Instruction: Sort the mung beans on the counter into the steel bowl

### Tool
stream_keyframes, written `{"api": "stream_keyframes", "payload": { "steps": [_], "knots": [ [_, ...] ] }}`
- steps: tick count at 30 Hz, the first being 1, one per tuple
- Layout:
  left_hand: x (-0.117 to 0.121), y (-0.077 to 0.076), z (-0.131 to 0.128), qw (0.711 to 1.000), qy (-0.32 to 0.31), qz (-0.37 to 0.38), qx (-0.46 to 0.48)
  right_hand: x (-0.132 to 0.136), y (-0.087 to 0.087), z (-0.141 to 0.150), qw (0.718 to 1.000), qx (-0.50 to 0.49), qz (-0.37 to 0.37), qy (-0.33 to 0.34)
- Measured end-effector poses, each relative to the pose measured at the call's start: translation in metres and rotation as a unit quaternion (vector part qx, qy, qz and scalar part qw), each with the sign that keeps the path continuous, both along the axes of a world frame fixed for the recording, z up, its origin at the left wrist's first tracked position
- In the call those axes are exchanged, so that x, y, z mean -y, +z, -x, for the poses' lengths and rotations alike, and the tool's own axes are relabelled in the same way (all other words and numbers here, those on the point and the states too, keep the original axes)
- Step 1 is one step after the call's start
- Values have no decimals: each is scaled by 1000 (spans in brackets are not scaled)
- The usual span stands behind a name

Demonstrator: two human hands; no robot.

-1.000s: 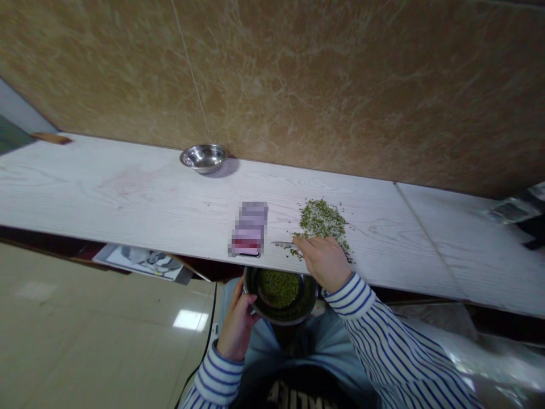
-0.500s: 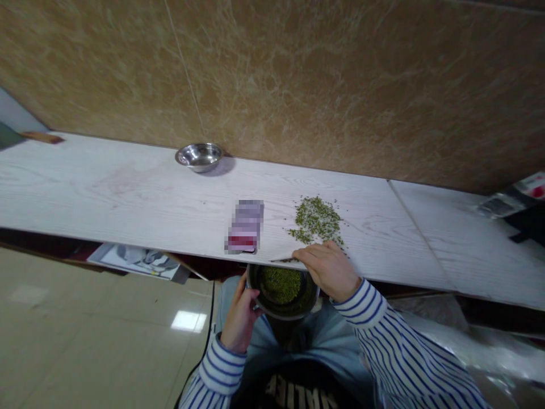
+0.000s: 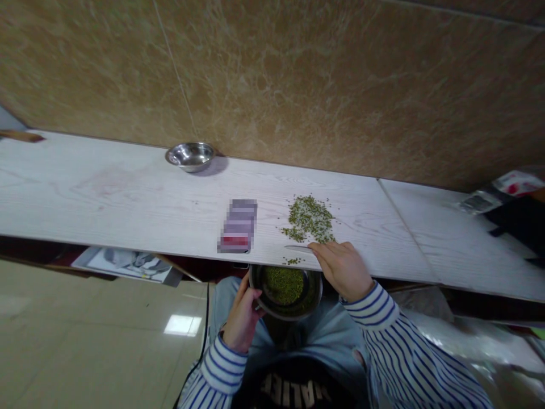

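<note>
My left hand [image 3: 243, 318] grips the rim of a metal bowl [image 3: 313, 304] on its left side. The bowl sits over my lap, just under the front edge of the table, with many small green grains [image 3: 286, 286] inside. In my right hand [image 3: 344, 268] is a thin pointed knife [image 3: 297, 249], its blade lying low over the tabletop and pointing left; my fingers hide its handle. A loose patch of green grains with dark specks [image 3: 310, 217] spreads just beyond the right hand. A small cluster of grains [image 3: 293, 261] lies at the edge above the bowl.
A phone-like flat object [image 3: 237, 226], blurred out, lies left of the grains on the white table [image 3: 128, 199]. A small steel bowl [image 3: 189, 157] stands by the wall. At the right are a black item [image 3: 517, 218] and a plastic packet [image 3: 481, 201]. Papers [image 3: 123, 263] sit on the shelf below.
My right hand has moved right and slightly back from the table edge with the knife. The small cluster of grains near the edge now shows. The left hand still holds the bowl.
</note>
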State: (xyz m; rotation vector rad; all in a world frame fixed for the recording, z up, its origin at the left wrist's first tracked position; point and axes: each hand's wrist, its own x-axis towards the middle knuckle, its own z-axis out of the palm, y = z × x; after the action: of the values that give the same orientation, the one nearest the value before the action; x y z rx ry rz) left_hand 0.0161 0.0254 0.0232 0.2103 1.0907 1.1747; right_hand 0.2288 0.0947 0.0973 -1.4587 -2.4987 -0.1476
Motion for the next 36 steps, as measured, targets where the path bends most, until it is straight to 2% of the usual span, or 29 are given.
{"api": "stream_keyframes", "payload": {
  "steps": [9, 17, 28, 32, 36],
  "knots": [
    [0, 1, -10, 1000, -10, 3, 7, 21, -6, 13, 1000, -1, -19, -18],
    [0, 3, -15, 1000, -20, 3, 7, 39, -2, 19, 1000, -17, -14, 22],
    [3, 1, -11, 1000, -24, 7, -9, 36, -6, 18, 999, -40, -26, 14],
    [1, -3, -13, 999, -32, 13, -15, 40, -9, 4, 998, -60, -22, -9],
    [0, -4, -20, 999, -37, 23, -8, 42, -11, -30, 995, -61, -47, -71]
  ]
}}
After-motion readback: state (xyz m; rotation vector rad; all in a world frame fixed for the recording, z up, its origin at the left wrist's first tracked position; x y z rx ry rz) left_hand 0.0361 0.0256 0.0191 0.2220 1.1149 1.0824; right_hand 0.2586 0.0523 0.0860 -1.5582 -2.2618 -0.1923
